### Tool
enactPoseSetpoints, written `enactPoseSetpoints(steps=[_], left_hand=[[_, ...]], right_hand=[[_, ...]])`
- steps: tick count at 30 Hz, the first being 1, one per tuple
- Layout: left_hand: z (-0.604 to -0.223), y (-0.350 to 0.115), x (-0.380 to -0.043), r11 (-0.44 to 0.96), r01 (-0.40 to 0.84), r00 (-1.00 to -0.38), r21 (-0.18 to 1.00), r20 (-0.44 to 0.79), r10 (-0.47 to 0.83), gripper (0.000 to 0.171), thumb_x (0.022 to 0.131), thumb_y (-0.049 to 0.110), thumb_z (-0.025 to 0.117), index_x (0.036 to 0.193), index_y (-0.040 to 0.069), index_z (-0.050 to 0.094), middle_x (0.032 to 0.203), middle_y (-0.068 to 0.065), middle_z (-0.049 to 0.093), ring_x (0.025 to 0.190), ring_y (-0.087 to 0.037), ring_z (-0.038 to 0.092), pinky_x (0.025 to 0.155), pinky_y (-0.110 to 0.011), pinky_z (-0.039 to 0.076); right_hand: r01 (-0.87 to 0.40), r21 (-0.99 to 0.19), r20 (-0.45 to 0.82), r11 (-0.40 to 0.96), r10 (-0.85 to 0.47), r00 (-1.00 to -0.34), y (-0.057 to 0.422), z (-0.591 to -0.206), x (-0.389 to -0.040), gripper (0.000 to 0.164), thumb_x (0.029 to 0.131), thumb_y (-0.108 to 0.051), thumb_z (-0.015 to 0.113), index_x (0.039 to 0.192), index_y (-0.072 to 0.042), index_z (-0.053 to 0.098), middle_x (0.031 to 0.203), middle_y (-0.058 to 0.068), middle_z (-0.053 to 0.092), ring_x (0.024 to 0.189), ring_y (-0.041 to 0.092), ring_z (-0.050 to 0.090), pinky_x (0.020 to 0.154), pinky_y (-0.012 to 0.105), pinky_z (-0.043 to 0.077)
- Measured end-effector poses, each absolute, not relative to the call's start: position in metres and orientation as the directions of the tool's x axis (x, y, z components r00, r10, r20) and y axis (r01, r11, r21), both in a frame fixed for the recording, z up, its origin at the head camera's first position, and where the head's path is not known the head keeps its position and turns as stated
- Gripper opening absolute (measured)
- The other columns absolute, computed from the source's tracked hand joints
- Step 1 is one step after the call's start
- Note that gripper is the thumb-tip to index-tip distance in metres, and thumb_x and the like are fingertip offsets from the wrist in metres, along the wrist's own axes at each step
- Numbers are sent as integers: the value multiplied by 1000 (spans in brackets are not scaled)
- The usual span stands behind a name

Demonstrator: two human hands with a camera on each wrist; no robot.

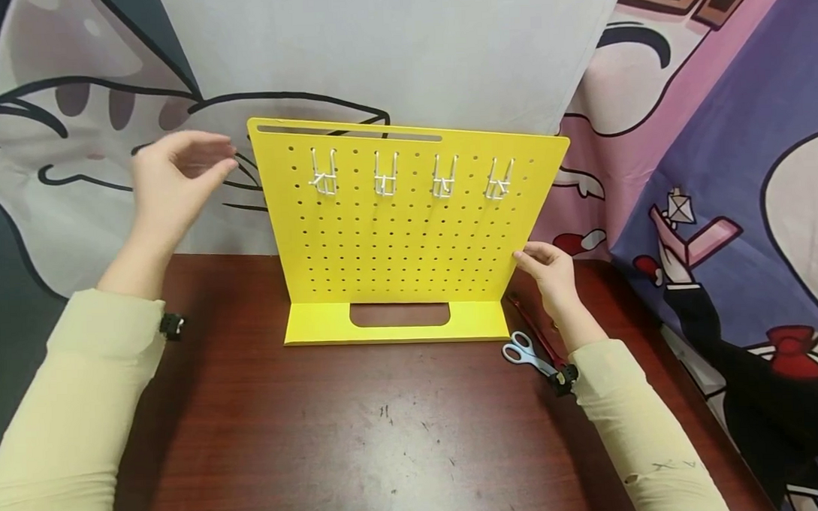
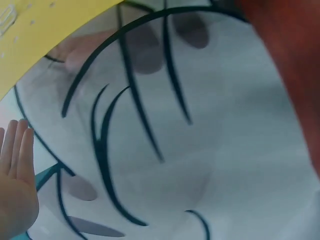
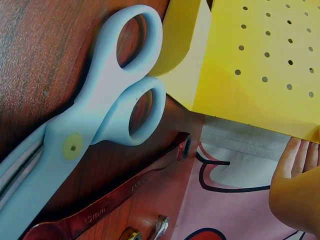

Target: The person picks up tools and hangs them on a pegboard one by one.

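Yellow pegboard (image 1: 400, 227) is pinched by the right hand (image 1: 552, 274), while the left hand (image 1: 173, 173) hovers apart, fingers relaxed.

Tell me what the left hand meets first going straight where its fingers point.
Probably the board, near its upper left corner: the left hand points there in the head view, though depth is unclear.

One yellow pegboard (image 1: 396, 263) bears four white wire hooks (image 1: 324, 183). One left hand (image 1: 176, 170) and one right hand (image 1: 550, 275) show, with two sleeves (image 1: 69, 410) and two black wrist devices (image 1: 172, 326). There lie one pair of scissors (image 3: 82, 125), one red wrench (image 3: 117, 201) and two small metal ends (image 3: 161, 226) (of one piece or two, I cannot tell).
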State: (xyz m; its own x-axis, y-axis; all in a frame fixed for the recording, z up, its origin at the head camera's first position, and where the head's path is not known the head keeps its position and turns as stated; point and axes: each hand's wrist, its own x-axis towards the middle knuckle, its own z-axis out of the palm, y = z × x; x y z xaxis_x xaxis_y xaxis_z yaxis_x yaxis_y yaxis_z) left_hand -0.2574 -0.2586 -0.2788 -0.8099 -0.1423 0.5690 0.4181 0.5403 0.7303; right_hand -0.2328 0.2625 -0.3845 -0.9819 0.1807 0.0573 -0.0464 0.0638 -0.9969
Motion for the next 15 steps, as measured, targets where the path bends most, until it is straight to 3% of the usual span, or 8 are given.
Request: enactPoseSetpoints(steps=[5,9,13,15], left_hand=[[-258,-251,-263,573,428,-783,699,604,-152,31,93,14,81,124,13,79,118,5,81,92,19,65,91,-8,54],[-246,-237,-263,633,438,-766,639,633,-109,32,95,16,80,127,13,78,127,-4,79,100,20,64,101,-12,53],[-240,-224,-263,695,450,-761,560,648,-29,35,97,15,78,131,11,75,133,-8,76,122,-4,70,108,-14,49],[-239,-219,-264,705,469,-760,531,650,16,36,97,13,78,132,9,74,134,-10,75,128,-20,69,112,-22,50]], right_hand=[[-57,-997,65,49,172,-983,262,-383,-232,13,98,0,71,99,-12,76,86,-11,77,84,5,71,85,19,60],[-52,-997,60,49,178,-982,267,-391,-238,12,98,-1,72,101,-12,76,87,-12,77,84,4,70,85,19,60],[-56,-998,63,43,192,-979,273,-404,-247,14,99,-3,73,99,-17,76,86,-14,76,83,2,70,85,18,60],[-63,-997,72,49,198,-978,273,-407,-248,15,99,-4,73,98,-18,76,86,-15,76,83,2,70,85,17,60]])
